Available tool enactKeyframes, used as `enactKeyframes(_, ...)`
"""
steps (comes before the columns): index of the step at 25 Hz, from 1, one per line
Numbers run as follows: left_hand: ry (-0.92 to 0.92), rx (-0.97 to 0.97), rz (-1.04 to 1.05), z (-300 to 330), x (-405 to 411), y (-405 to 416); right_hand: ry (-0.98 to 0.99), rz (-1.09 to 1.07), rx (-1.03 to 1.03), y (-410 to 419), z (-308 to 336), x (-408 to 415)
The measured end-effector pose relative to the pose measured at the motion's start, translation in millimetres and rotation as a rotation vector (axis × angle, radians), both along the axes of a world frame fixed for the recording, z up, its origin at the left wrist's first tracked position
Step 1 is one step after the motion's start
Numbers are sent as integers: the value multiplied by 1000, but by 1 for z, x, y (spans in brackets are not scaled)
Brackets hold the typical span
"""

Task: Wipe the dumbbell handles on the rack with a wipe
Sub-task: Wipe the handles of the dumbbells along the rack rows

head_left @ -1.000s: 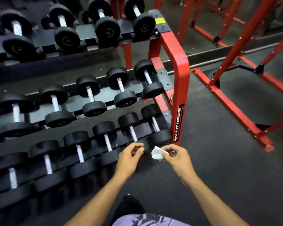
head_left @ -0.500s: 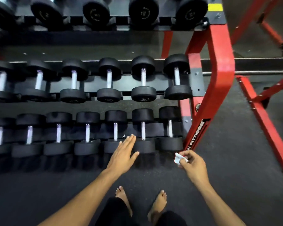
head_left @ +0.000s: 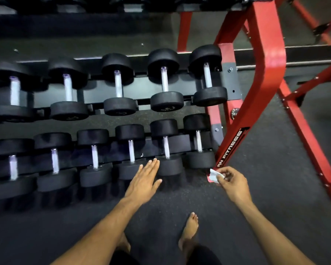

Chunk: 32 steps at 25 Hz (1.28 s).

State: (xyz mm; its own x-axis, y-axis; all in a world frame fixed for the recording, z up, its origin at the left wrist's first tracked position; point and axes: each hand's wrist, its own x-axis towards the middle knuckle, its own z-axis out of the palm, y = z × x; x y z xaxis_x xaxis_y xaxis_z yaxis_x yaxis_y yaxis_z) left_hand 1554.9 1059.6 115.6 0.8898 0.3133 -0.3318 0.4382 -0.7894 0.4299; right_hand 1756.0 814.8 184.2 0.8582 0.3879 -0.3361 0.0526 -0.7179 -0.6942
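A red-framed rack (head_left: 264,77) holds rows of black dumbbells with shiny steel handles. On the bottom row, the rightmost dumbbell handle (head_left: 198,140) and its neighbour's handle (head_left: 166,147) stand closest to my hands. My left hand (head_left: 144,181) is flat and open, fingers stretched toward the front head of a bottom-row dumbbell (head_left: 169,165), holding nothing. My right hand (head_left: 230,181) pinches a small white wipe (head_left: 214,175) just beside the foot of the red upright, below the rightmost dumbbell.
A middle row of larger dumbbells (head_left: 166,81) sits above the bottom row. More red frame legs (head_left: 310,134) run across the dark rubber floor at the right. My bare foot (head_left: 189,230) stands on the floor below my hands.
The view has shifted closer to the rack's lower rows. My left hand has stayed open near the bottom-row dumbbells. My right hand still holds the wipe by the red upright.
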Motion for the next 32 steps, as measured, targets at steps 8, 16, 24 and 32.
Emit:
enactKeyframes(8,-47,35,-136,-67,5,72,-158,183,-177,70,-55,-7)
enactKeyframes(16,-51,118,-262,-267,115,70,-258,176,-267,87,-276,94)
enactKeyframes(24,-158,-76,-248,-400,157,61,-541,159,-236,102,-404,145)
enactKeyframes(32,-404,35,-600,-411,175,80,-743,82,-321,105,-433,168)
